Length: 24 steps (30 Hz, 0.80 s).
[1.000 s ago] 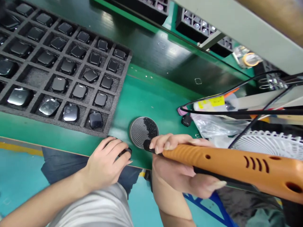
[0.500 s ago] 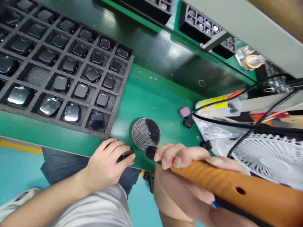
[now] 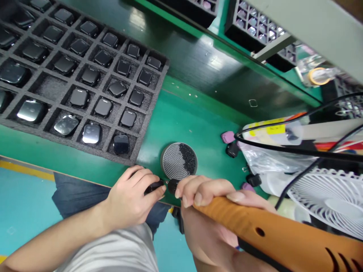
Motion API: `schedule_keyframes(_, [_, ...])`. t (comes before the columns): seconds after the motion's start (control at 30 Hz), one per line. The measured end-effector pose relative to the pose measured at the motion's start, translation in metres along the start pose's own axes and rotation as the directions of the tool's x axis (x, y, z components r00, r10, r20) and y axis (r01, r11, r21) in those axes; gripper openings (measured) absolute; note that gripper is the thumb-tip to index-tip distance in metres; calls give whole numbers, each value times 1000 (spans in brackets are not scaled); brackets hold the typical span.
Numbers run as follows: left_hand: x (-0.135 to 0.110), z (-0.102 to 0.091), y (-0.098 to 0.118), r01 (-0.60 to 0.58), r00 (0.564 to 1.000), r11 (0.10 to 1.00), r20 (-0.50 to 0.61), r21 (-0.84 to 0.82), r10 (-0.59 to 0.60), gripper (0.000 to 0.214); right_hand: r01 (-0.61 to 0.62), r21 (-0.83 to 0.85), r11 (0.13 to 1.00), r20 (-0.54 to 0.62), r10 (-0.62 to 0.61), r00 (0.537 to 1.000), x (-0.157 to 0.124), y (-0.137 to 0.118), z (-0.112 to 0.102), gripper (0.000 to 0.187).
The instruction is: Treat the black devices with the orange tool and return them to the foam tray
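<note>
The left hand (image 3: 133, 196) rests at the near edge of the green table (image 3: 181, 117), just to the near-left of the round dish (image 3: 179, 161). Its grip is clenched on a small black part (image 3: 154, 186), pinched between thumb and fingers so that only the part's end shows. The right hand (image 3: 210, 192) sits just on the near side of the dish, its grip wrapped firmly round the orange screwdriver (image 3: 269, 234), whose body runs away from the dish towards the lower right corner of the view. The tool's black tip (image 3: 172, 186) pokes out past the fingers and lies just beside the small black part, between the two hands. Whether it touches the part cannot be told. The dish is a perforated metal disc with a heap of tiny black screws on its right half. To the left of the dish, near but apart from it, lies a dark foam tray (image 3: 145, 121) with one dark watch body in most of its cells. To the right of the dish lie a pink piece (image 3: 228, 136) and a black piece (image 3: 232, 150). Beyond them are a clear plastic bag (image 3: 261, 162), black cables (image 3: 283, 149) and a white fan (image 3: 329, 200).
</note>
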<state>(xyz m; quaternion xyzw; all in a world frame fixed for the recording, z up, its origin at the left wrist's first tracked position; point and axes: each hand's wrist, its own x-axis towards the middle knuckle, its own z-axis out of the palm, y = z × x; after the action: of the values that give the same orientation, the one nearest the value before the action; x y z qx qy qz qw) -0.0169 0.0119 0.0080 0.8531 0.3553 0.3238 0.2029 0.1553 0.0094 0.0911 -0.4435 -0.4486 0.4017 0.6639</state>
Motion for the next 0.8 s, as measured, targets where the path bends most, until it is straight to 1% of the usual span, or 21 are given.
schedule_keyframes(0.1, [0,0,0,14,1000,1000,-1,10,-14,22,12,-38,999,1,-12,1000,0,-1,2,49])
schedule_keyframes(0.17, [0,0,1,19,1000,1000,-5,12,-19,22,11,-56,998,33,-10,999,1,-2,2,40])
schedule_keyframes(0.2, [0,0,1,20,1000,1000,-12,10,-20,22,13,-59,998,50,-10,999,1,-2,2,39])
schedule_keyframes(0.27, [0,1,1,23,999,1000,-31,5,-23,23,10,-56,998,88,-5,996,2,-2,0,43])
schedule_keyframes(0.33, [0,1,2,29,999,1000,-46,1,-29,22,19,-44,999,118,-14,993,1,-2,-3,51])
schedule_keyframes(0.43, [0,2,2,29,998,1000,-49,2,-29,21,4,-40,999,154,2,988,0,-2,-5,50])
schedule_keyframes(0.57, [0,2,1,26,998,1000,-56,11,-25,21,-27,-56,998,165,36,986,-1,2,-6,42])
schedule_keyframes(0.7, [0,2,0,17,998,999,-54,30,-15,19,4,-31,1000,153,0,988,-1,7,-2,48])
schedule_keyframes(0.8, [1,2,0,17,998,999,-57,48,-15,17,-31,-1,1000,121,31,992,3,7,-1,50])
